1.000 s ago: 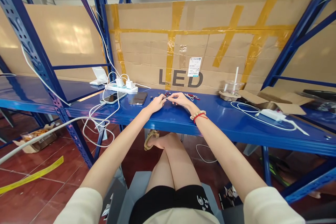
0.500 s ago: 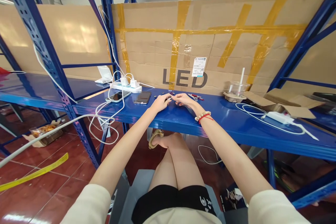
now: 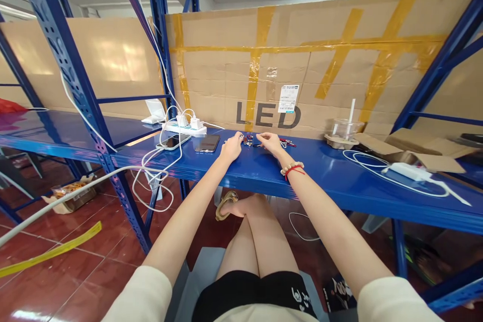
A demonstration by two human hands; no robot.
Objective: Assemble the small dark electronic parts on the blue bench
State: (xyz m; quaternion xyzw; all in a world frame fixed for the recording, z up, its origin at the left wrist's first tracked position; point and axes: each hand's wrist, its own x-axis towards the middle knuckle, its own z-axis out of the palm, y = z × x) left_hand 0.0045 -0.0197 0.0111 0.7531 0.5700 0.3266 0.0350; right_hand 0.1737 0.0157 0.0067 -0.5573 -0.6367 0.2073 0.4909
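Note:
On the blue shelf top (image 3: 320, 171), my left hand (image 3: 231, 147) is closed, fingertips pinched around something small and shiny that I cannot make out. Just to its right lies a cluster of small metallic pieces (image 3: 248, 140), too small to name. My right hand (image 3: 268, 142), with a beaded bracelet and red string at the wrist, sits beyond that cluster. Its fingers are drawn together, pointing left; what they hold, if anything, is too small to tell. Slim red-handled items (image 3: 288, 142) lie right behind this hand.
Left of my hands lie a dark phone (image 3: 207, 144), another phone (image 3: 173, 141) and a white power strip (image 3: 184, 129) with looping cables. Rightward are a clear cup (image 3: 342, 129) with a straw, a white adapter (image 3: 409, 171) and an open cardboard box (image 3: 422, 143). A large cardboard panel (image 3: 226, 75) stands behind.
My hands were together over the small pieces; now they are apart, left hand drawn leftward, right hand a little to the right. The small pieces between them now show. The view has shifted slightly.

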